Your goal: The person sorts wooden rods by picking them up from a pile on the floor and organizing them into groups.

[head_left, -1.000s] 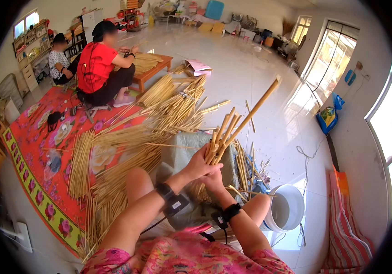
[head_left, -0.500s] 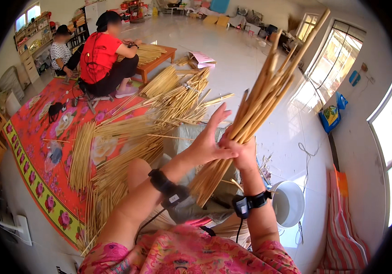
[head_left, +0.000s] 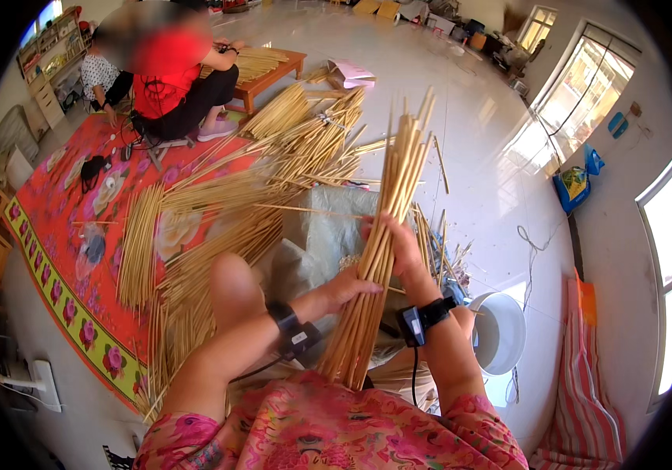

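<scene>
"Which way does that golden-tan bundle of thin, straight, dry-looking stalks [head_left: 399,176] point?"

"Upward and away from me, leaning slightly right; its long axis runs from low beside my pink patterned cloth shirt [head_left: 312,427], past the grey-green crumpled sheet [head_left: 308,219], toward the pale tiled floor [head_left: 469,168] beyond."

"And its look?"

"Smooth and yellow-brown, gathered closely at the middle, spreading toward the lower end, the upper tips uneven, a few standing above the rest."

"Where are your fingers?"

"My left hand [head_left: 344,288] clasps the bundle from the left, below its middle. My right hand [head_left: 404,247] grips higher, on the right side, its fingers partly hidden by stalks. The bundle rises between both hands, clamped by each."
</scene>
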